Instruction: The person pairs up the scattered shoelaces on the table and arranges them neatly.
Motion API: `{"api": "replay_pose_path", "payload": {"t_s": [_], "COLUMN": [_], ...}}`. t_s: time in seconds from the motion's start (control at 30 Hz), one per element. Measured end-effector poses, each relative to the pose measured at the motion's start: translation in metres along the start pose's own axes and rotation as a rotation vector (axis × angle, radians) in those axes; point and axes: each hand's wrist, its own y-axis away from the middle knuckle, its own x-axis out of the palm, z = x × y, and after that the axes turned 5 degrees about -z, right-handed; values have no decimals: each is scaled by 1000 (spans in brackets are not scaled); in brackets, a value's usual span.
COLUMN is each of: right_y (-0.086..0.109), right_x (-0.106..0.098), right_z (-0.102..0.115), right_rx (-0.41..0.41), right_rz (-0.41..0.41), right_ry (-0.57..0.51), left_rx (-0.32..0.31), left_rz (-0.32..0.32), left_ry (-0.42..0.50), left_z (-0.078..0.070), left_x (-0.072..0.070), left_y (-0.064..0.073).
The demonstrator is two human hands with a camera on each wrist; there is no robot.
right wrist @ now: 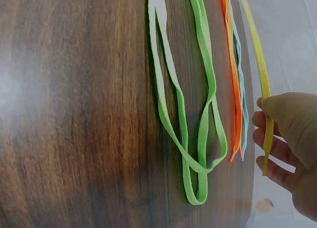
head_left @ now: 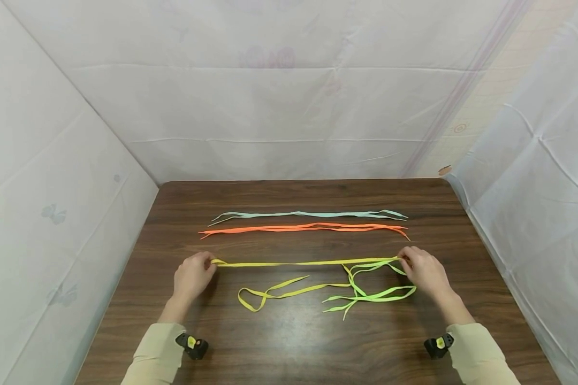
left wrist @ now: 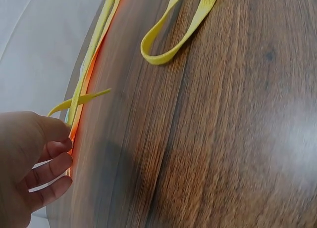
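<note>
A yellow shoelace [head_left: 289, 264] is stretched nearly straight across the table between two hands. My left hand [head_left: 192, 274] pinches it near one end between thumb and index finger, and a short yellow tail [left wrist: 94, 97] sticks out by the thumb. At the other end, my right hand [head_left: 426, 271] pinches the lace, its narrow tip [right wrist: 265, 164] hanging below the fingers. More yellow lace [head_left: 294, 292] lies on the table in a loose loop in front of the stretched one. Beside it, toward my right hand, sits a tangled bundle of bright green shoelaces [head_left: 380, 295].
Farther back on the brown wooden table [head_left: 279, 347], orange shoelaces [head_left: 298, 228] lie lengthwise in a narrow bundle. Behind them, pale blue laces [head_left: 308, 214] run parallel. White patterned cloth [head_left: 270, 107] hangs behind and on both sides of the table.
</note>
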Motion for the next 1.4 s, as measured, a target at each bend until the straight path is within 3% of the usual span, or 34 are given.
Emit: {"api": "replay_pose_path", "payload": {"t_s": [0.37, 0.63, 1.4], "right_y": [-3, -3, -11], "right_x": [-1, -1, 1], "right_z": [-13, -20, -38], "right_rx": [10, 22, 22], "right_rz": [-25, -21, -41], "right_ry": [11, 13, 25], "left_rx": [-2, -23, -83], "left_rz": [-29, -7, 6], "left_ry": [6, -8, -41], "left_z": [15, 25, 44], "left_x": [-5, -8, -6], "left_y": [-4, -7, -31]}}
